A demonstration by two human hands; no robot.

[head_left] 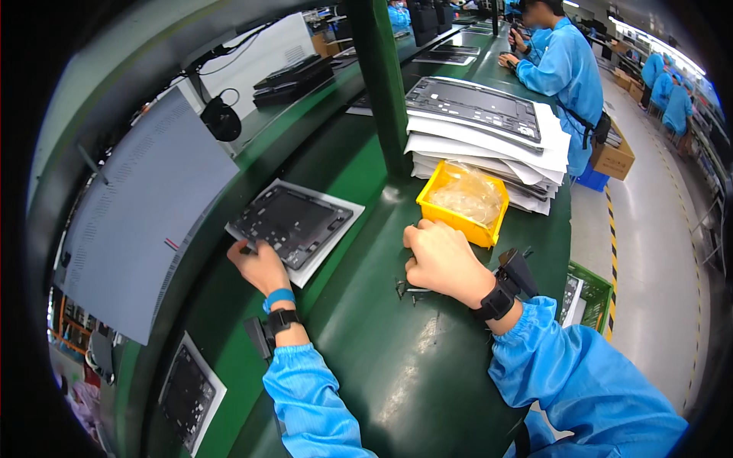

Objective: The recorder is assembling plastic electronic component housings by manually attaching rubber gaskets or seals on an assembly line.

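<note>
A black panel (294,221) with a recessed frame and small pale patches lies over a white sheet (336,248) on the green surface at left. My left hand (259,266) grips its near edge, thumb above. My right hand (449,261) is curled closed just in front of a yellow bin (462,223), which holds a clear plastic bag (467,197) of small pale pieces. Its fingertips are hidden, so what they hold cannot be told. Small dark pieces (401,289), perhaps screws, lie scattered beside that hand, close to a thin pale item (418,290).
Behind the bin stands a stack of white sheets and panels (489,145), with a black panel (477,103) on top. A green post (379,84) rises beside it. Another panel (188,393) lies at lower left. A co-worker in blue (561,65) works farther along the bench.
</note>
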